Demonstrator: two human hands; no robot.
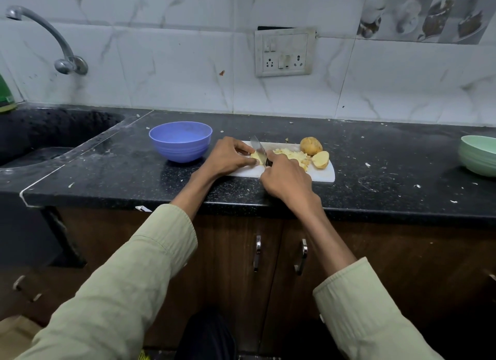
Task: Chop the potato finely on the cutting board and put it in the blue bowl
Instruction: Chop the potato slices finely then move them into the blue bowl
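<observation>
Nearest the camera, two forearms in pale green sleeves (126,287) reach over the counter edge, above two brown cabinet doors, each with one metal handle (257,252).

On the black counter (389,171) lies one white cutting board (326,173), and both hands meet over its left half. The right hand (285,178) is curled round the dark handle of one knife (259,149), whose blade slants up and away between the hands. The left hand (228,155) has its fingers bent over a pale, peeled potato piece (256,158), pinning it to the board just beside the blade; the blade edge sits on or in this piece.

To the right of the knife, on the board, lies one heap of small chopped cubes (291,155), partly hidden behind the right hand. Past the heap are two more pieces with skin on: one half potato (320,159), cut face showing, and one rounded skin-on piece (310,145) just behind it at the board's far edge.

There are two bowls. The blue bowl (180,140) stands just left of the board, near the left hand; only a faint pale smear shows inside. One green bowl (479,154) stands well apart at the right edge, its inside out of sight.

Pale scraps dot the counter. At far left are one dark sink (40,134) and, above it, one curved metal tap (51,40) on the tiled wall, which also carries one switch-and-socket plate (285,52).
</observation>
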